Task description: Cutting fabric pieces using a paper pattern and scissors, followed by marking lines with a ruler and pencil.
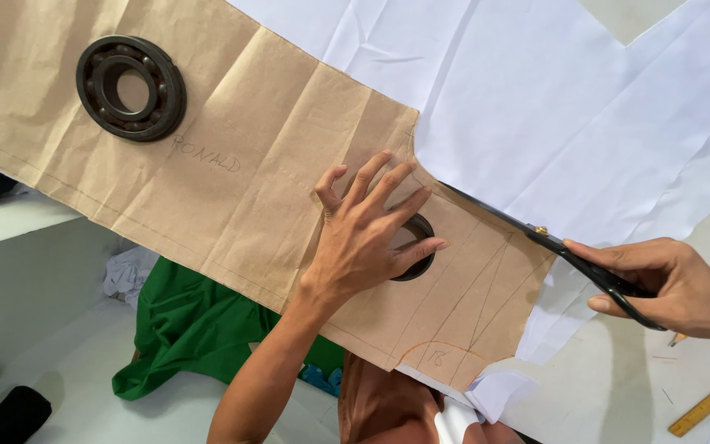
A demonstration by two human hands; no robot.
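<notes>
My left hand (367, 234) lies flat with fingers spread on a brown paper pattern (232, 156), partly covering a dark metal ring weight (417, 247). My right hand (671, 288) grips black scissors (552, 242), whose blades run along the pattern's right edge over white fabric (569, 107). A second, larger bearing ring (131, 87) rests on the pattern at the upper left.
Green cloth (186, 325) and crumpled white scraps (129, 271) lie below the table edge. A yellow ruler (704, 404) sits at the lower right. Pencil lines mark the pattern's lower end (454, 325).
</notes>
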